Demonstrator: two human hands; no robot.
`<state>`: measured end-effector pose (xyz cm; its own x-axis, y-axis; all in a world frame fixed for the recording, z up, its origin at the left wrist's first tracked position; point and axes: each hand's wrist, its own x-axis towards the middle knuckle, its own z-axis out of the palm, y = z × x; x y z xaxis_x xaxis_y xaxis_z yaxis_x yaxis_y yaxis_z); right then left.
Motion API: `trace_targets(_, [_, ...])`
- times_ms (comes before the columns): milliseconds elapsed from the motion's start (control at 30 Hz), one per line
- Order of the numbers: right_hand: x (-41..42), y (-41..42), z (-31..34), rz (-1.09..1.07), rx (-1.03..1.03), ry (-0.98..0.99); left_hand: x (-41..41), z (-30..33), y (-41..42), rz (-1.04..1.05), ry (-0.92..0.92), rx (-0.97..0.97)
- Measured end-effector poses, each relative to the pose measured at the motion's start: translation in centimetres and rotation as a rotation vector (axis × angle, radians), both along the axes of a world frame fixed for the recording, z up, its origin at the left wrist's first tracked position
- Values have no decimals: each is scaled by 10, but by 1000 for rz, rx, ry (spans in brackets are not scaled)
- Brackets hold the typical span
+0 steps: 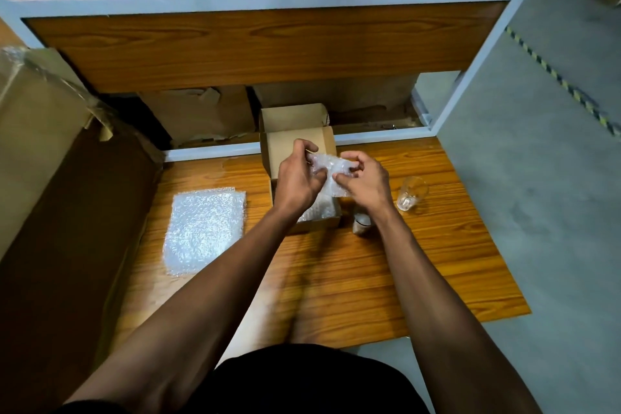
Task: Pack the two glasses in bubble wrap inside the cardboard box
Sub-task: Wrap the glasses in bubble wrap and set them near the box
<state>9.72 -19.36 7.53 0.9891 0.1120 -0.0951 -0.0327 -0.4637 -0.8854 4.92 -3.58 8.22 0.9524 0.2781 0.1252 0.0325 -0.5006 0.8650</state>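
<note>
Above the open box (295,141), our left hand (297,175) and right hand (364,178) each pinch one bubble wrap sheet (331,175); right of the box, one glass (411,193) stands apart, another (361,223) beside its near corner; left lies spare wrap (205,228), bare table (336,279) nearer us.

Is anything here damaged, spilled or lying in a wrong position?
Nothing looks broken or spilled. Both glasses stand upright on the table, right of the cardboard box. Both hands hold bubble wrap over the box. A spare sheet lies flat, slightly askew to the table edge.
</note>
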Motion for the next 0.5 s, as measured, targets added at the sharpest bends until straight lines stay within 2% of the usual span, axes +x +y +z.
trace_targets(233, [0,-2,-7,54,264,68,2,-8,-3,-115,-26,-41])
trace_targets(400, [0,-6,-4,-10,178,64,3,-12,-2,-169,30,-141])
trace_targets(500, [4,-6,-6,-68,212,58,5,-9,-4,-160,-33,-128])
